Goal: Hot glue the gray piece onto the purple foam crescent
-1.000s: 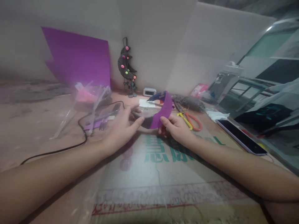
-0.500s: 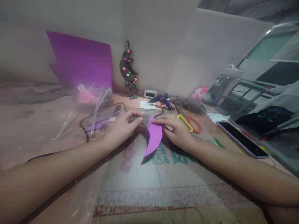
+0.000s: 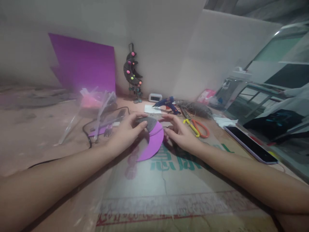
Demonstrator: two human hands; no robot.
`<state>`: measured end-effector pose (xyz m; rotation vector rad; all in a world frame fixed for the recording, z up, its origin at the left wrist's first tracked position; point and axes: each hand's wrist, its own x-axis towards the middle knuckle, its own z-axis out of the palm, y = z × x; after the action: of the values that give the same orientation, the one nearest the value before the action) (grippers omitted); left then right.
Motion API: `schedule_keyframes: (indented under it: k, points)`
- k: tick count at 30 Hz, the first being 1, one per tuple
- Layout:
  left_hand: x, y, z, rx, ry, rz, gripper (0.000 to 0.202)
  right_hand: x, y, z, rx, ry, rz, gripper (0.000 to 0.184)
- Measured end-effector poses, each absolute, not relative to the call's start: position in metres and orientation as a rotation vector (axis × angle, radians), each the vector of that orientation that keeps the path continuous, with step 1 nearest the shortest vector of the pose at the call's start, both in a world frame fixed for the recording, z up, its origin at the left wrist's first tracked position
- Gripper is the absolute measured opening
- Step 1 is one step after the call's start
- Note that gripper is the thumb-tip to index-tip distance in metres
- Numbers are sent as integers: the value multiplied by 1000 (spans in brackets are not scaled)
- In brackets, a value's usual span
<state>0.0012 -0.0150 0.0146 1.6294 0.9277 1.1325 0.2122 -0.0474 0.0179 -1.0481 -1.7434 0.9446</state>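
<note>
A purple crescent cutout (image 3: 154, 143), its upper part wrapped in grey yarn (image 3: 152, 123), is held above the work surface. My left hand (image 3: 132, 129) pinches the grey-wrapped end between thumb and fingers. Across the purple runs a thin strand of the yarn, leading to the fingertips of my right hand (image 3: 177, 130). That hand is closed at the crescent's right edge, thumb and index finger around the strand. The crescent's far tip is hidden behind my left fingers.
Behind the hands are a blue glue gun (image 3: 167, 103), a white digital clock (image 3: 155, 97) and a decorated grey crescent hanging (image 3: 132, 71). Scissors (image 3: 201, 129) and a phone (image 3: 251, 145) lie right. Clear glue sticks (image 3: 102, 112) and purple sheets (image 3: 89, 64) are left.
The crescent has turned, its lower tip swinging left and more grey wrapping coming into view. My right hand has shifted from gripping the crescent's edge to the yarn strand beside it.
</note>
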Motion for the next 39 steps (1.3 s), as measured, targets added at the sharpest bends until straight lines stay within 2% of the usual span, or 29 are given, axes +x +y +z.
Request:
schedule_keyframes:
  k: [3, 8, 14, 16, 22, 27, 31, 35, 39]
  points:
    - [2, -16, 18, 1645, 927, 1109, 34, 211, -46, 20, -1031, -1690, 1011, 35]
    - [2, -15, 18, 1628, 989, 1109, 39, 214, -48, 26, -1213, -1826, 837, 22]
    - [2, -16, 16, 1676, 913, 1074, 38, 215, -48, 26, -1259, -1984, 692, 24]
    - [1, -15, 14, 1653, 892, 1052, 42, 213, -48, 26, -1263, -1975, 709, 25]
    - [1, -10, 6, 1649, 966, 1009, 32, 211, -51, 26, -1352, -1911, 791, 27]
    - [2, -8, 5, 1643, 983, 1025, 31, 214, -46, 20, -1279, -2063, 538, 26]
    - [3, -10, 7, 1569, 994, 1048, 30, 219, -47, 39, -1310, -2185, 398, 26]
    - [2, -9, 9, 1485, 1019, 1052, 34, 238, -47, 78, -1617, -2263, 424, 39]
    - [-1, -4, 6, 1471, 1070, 1046, 36, 266, -43, 95, -1703, -2441, 489, 53]
